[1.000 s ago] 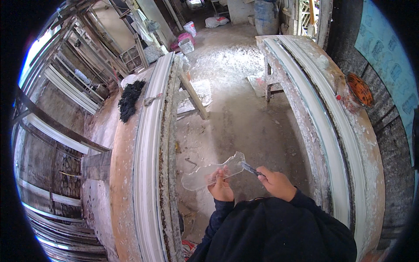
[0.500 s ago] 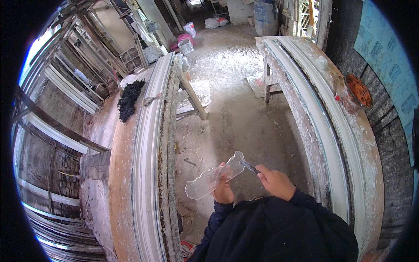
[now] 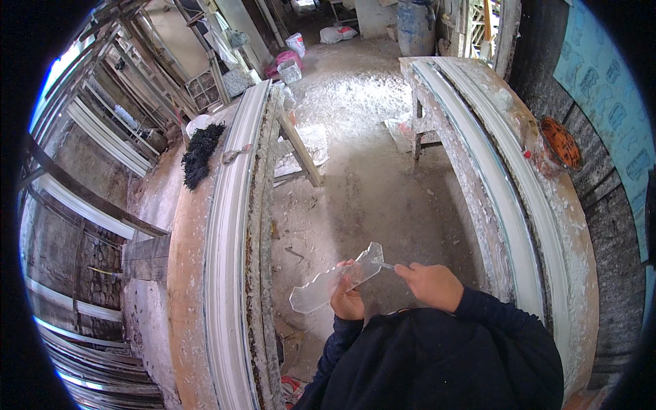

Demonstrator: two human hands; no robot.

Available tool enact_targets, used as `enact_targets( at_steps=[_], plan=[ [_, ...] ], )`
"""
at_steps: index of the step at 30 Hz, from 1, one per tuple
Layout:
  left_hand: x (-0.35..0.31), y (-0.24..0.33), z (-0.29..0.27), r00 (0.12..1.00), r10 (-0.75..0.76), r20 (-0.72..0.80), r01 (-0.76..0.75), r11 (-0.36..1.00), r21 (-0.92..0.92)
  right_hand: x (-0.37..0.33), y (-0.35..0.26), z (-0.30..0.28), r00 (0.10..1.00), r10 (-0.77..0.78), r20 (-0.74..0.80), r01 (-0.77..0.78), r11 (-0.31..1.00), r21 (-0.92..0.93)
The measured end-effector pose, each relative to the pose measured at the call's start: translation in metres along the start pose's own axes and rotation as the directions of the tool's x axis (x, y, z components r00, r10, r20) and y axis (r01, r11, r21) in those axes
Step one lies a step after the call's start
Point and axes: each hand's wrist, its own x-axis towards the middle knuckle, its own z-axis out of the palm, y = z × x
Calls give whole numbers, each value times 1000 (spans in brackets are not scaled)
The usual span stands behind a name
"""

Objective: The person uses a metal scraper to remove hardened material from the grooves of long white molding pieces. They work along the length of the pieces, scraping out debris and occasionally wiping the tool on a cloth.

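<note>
My left hand (image 3: 348, 301) grips a clear, see-through plate (image 3: 313, 292) with a notched, profiled edge, its fingers partly showing through it. The plate is tilted, its far right end raised in front of me. My right hand (image 3: 433, 285) is closed round a slim tool (image 3: 387, 266), with a narrow grey end touching or very near the plate's right end. Most of that tool is hidden in my fist, so its exact kind cannot be told. Both hands are over the floor between two long benches.
On the left bench lie a long white moulding (image 3: 229, 239), a black shaggy bundle (image 3: 203, 156) and a small greyish lump (image 3: 234, 154). Two white strips run along the right bench (image 3: 579, 273), beside an orange basin (image 3: 562, 142). A blue barrel (image 3: 416, 27) stands farther back.
The tool in my right hand has turned from a steep slant to nearly level, and the right hand has shifted slightly. The plate has tilted a little; both grips stay.
</note>
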Motion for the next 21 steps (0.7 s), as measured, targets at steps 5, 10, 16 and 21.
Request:
enact_targets(
  at_steps=[5, 10, 16, 21],
  plan=[
    [4, -2, -2, 998, 55, -4, -55, 999, 2, 7, 1, 26, 990, 72, -119, -42, 971, 237],
    [7, -2, -2, 998, 69, 7, -69, 998, 5, 16, 5, 34, 985, 110, -135, -48, 917, 397],
    [16, -3, 7, 995, 94, -42, -96, 995, -33, 30, 17, 16, 917, 259, 304, -392, 439, 809],
    [20, 5, 2, 1000, 1, -27, -3, 997, -80, 22, 11, 9, 939, 331, 91, -246, 466, 850]
  ],
)
